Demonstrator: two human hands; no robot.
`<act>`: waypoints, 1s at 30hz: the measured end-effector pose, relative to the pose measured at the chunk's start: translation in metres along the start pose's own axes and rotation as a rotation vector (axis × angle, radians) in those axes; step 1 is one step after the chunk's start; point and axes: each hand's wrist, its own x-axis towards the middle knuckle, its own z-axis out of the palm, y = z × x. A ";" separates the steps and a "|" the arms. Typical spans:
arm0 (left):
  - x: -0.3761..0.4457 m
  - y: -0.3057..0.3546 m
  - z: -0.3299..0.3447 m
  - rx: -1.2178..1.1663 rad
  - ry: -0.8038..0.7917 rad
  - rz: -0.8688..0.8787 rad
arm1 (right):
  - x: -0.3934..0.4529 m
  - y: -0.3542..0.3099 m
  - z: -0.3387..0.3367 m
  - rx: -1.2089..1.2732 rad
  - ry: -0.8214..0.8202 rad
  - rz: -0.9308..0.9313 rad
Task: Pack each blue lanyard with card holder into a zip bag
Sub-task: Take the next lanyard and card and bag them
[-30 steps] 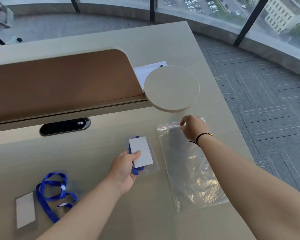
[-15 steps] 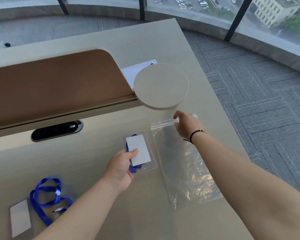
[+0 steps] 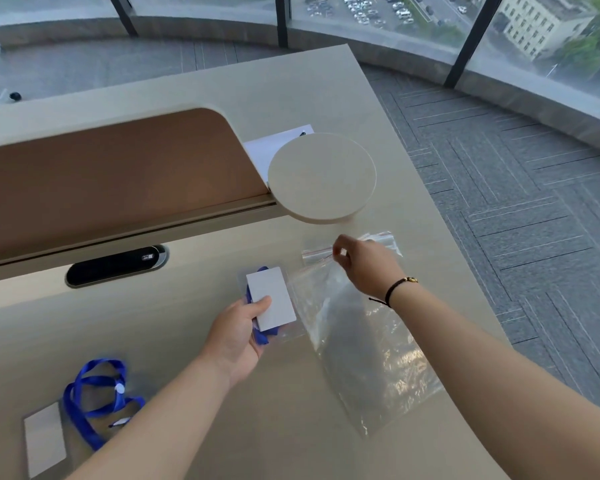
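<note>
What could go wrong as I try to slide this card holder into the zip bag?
1. The right hand pinches only one spot of the zip bag at its red seal, so the mouth may not open wide enough for the card holder.
2. The blue lanyard is bunched under the holder in the left hand; loops may snag on the bag's rim.
3. The bag lies near the desk edge and could slide off.

Left hand (image 3: pixel 237 336): palm up, fingers curled, thumb pressing down in a grip.
Right hand (image 3: pixel 362 266): reaching forward, fingertips pinching, wrist bent.
</note>
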 end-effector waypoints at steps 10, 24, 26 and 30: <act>-0.054 0.034 -0.035 0.062 -0.198 0.071 | -0.084 -0.080 0.011 0.300 -0.010 -0.159; -0.179 0.008 -0.137 0.351 -0.059 0.180 | -0.191 -0.215 0.040 0.305 -0.046 -0.196; -0.194 0.004 -0.154 0.365 -0.039 0.180 | -0.207 -0.237 0.043 0.301 -0.056 -0.182; -0.216 0.001 -0.186 0.232 0.001 0.162 | -0.232 -0.274 0.048 0.339 -0.063 -0.140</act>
